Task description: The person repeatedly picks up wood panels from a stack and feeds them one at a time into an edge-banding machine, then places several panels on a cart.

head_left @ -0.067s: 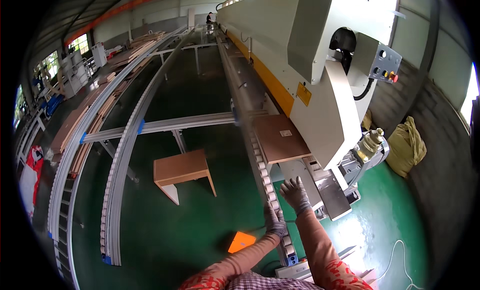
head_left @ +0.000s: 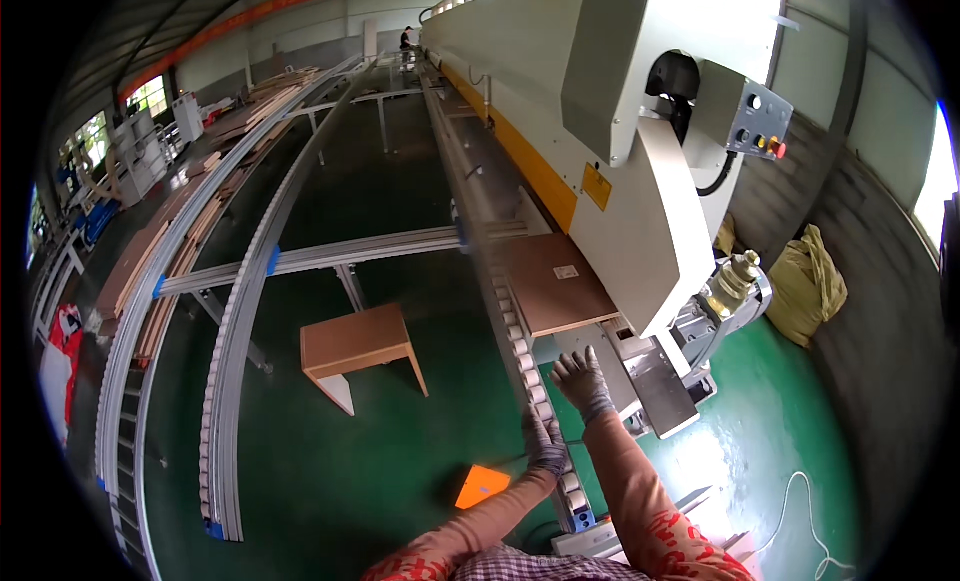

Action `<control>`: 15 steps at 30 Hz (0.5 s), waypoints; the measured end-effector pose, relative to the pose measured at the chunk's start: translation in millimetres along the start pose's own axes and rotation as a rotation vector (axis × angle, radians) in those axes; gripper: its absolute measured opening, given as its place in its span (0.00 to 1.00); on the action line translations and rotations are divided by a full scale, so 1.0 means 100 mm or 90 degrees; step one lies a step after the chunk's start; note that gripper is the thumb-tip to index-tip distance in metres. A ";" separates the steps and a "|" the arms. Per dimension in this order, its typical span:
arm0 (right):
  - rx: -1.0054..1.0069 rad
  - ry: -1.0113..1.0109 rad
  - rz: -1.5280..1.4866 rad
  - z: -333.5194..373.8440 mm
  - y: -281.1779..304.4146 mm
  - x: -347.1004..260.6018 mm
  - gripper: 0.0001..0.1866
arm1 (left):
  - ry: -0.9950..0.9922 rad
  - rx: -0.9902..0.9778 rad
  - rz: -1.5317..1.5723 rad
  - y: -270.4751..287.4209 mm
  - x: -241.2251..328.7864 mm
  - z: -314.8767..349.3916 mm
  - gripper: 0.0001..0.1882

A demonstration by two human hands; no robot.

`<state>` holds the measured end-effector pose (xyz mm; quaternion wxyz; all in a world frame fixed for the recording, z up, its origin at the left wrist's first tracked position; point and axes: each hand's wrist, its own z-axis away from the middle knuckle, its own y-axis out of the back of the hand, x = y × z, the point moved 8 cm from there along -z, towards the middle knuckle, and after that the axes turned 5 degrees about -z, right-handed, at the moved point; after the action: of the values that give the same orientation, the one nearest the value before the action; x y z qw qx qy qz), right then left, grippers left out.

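Note:
My left hand [head_left: 544,446], in a grey glove, rests on the near end of the roller rail [head_left: 528,362], fingers stretched along it and nothing gripped. Just to its right, my gloved right hand [head_left: 583,383] is raised with fingers spread and holds nothing. Beyond both hands, a brown board [head_left: 556,293] with a small white label lies flat beside the long machine [head_left: 640,221], its left part over the rollers. A gap separates the board's near edge from my right fingertips.
A metal plate [head_left: 668,396] juts out at the machine's near end. Left of the rail stand a small wooden stool [head_left: 355,339] and an orange object [head_left: 482,486] on the green floor. A crossbar [head_left: 370,247] joins the rails. Far off, a person [head_left: 406,43] stands by the machine.
The view has turned slightly. Against the machine, the brown board seems to have slid a little toward me. Both hands keep nearly the same pose.

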<state>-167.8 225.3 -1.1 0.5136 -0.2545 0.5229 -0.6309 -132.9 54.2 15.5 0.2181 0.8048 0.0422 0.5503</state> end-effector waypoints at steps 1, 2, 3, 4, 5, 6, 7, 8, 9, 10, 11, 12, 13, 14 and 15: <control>0.001 0.016 -0.011 -0.08 -0.02 -0.04 0.22 | -0.016 0.004 0.002 0.02 0.06 0.00 0.34; 0.006 0.034 -0.026 -0.14 -0.04 -0.08 0.23 | -0.033 0.006 0.004 0.09 0.17 0.00 0.34; 0.010 0.054 -0.036 -0.18 -0.06 -0.14 0.23 | -0.114 0.024 0.032 0.17 0.36 -0.04 0.32; 0.013 0.067 -0.039 -0.24 -0.09 -0.14 0.24 | -0.106 0.027 0.042 0.11 0.23 -0.02 0.31; 0.000 0.086 -0.037 -0.28 -0.09 -0.21 0.25 | -0.093 0.031 0.103 0.08 0.22 -0.04 0.29; -0.016 0.112 -0.015 -0.27 -0.08 -0.27 0.25 | -0.078 0.032 0.165 0.04 0.22 -0.06 0.28; -0.027 0.139 0.010 -0.29 0.00 -0.32 0.26 | -0.065 0.029 0.140 0.03 0.26 -0.07 0.28; -0.028 0.162 0.036 -0.24 0.04 -0.32 0.26 | -0.054 0.027 0.112 0.08 0.33 -0.06 0.28; 0.021 0.177 0.050 -0.16 0.15 -0.32 0.24 | -0.045 0.023 0.085 0.12 0.41 -0.05 0.28; 0.069 0.178 0.065 -0.08 0.18 -0.20 0.23 | -0.034 0.027 0.048 0.22 0.37 -0.03 0.28; 0.036 0.217 0.090 -0.01 0.38 -0.40 0.23 | -0.031 -0.009 0.034 0.11 0.34 -0.05 0.30; 0.026 0.296 0.161 0.13 0.60 -0.70 0.22 | 0.055 -0.059 0.108 -0.08 0.27 0.03 0.30; 0.046 0.401 0.231 0.41 1.10 -1.24 0.22 | 0.098 -0.123 0.152 -0.31 0.59 0.19 0.30; 0.047 0.337 0.116 0.59 0.85 -0.87 0.21 | 0.167 -0.102 0.144 -0.08 0.49 0.14 0.30; 0.053 0.280 0.009 0.91 0.39 -0.55 0.22 | 0.138 -0.098 0.061 0.04 0.11 0.06 0.31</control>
<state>-56.0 241.8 4.5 0.4016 -0.0854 0.5980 -0.6884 -123.4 52.0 25.0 0.2470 0.7224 -0.0151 0.6456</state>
